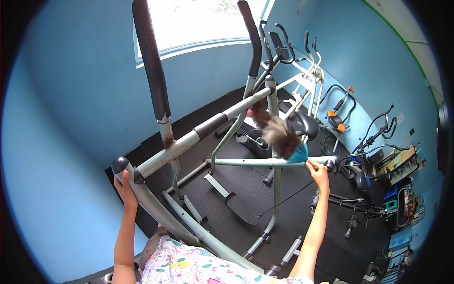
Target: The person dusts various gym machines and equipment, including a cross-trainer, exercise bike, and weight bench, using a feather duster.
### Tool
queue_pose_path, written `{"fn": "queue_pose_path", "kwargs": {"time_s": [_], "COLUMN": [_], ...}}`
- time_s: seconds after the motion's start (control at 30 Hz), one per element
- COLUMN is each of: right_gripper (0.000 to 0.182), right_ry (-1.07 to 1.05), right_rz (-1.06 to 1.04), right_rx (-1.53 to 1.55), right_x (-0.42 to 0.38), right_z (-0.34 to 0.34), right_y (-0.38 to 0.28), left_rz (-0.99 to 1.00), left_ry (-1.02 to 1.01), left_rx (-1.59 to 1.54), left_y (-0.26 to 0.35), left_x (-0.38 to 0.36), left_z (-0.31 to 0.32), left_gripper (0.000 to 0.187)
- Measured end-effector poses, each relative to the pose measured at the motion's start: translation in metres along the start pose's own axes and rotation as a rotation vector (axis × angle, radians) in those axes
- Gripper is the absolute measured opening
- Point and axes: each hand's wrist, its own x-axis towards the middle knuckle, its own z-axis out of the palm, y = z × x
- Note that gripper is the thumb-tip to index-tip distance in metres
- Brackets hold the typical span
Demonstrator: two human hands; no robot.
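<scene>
A feather duster (280, 135) with brown and grey feathers and a blue base is held in my right hand (319, 175), whose fingers close on its blue end. The feathers are blurred and lie over the grey side bar (236, 162) of the exercise machine. My left hand (126, 189) rests against the machine's curved frame (156, 208), just below its black round cap (120, 164), with the thumb raised apart. Beyond it, two long black-padded handles (153, 71) rise from the frame.
Foot pedals (241, 208) hang low inside the frame, over the black mat floor. A bright window (198, 21) is in the blue wall. More exercise machines (307, 85) stand behind and to the right, near shelves (409, 208) with various items.
</scene>
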Motion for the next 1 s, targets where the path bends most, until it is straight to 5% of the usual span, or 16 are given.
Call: {"fn": "queue_pose_path", "kwargs": {"time_s": [0.43,0.57,0.67,0.83,0.93,1.0], "right_gripper": [0.028,0.030,0.032,0.033,0.033,0.033], "right_ry": [-0.118,-0.313,-0.092,-0.338,-0.344,-0.170], "right_rz": [-0.038,-0.047,-0.084,-0.121,-0.145,-0.115], "right_rx": [0.074,0.049,0.092,0.048,0.150,0.127], "right_x": [-0.035,-0.041,-0.040,-0.059,-0.062,-0.067], "right_z": [0.003,0.002,0.017,0.017,0.025,0.034], "right_y": [-0.078,-0.095,-0.088,-0.108,-0.103,-0.105], "left_rz": [0.024,0.009,-0.051,0.121,0.099,0.121], "left_ry": [0.015,-0.011,-0.064,-0.004,-0.006,-0.029], "left_rx": [0.044,0.040,-0.012,0.097,0.080,0.090], "left_y": [-0.009,-0.001,0.010,-0.018,-0.014,-0.012], "left_x": [0.005,0.002,-0.002,0.011,0.009,0.009], "left_z": [-0.007,-0.005,-0.001,-0.010,-0.009,-0.008], "left_gripper": [0.047,0.045,0.044,0.050,0.050,0.051]}}
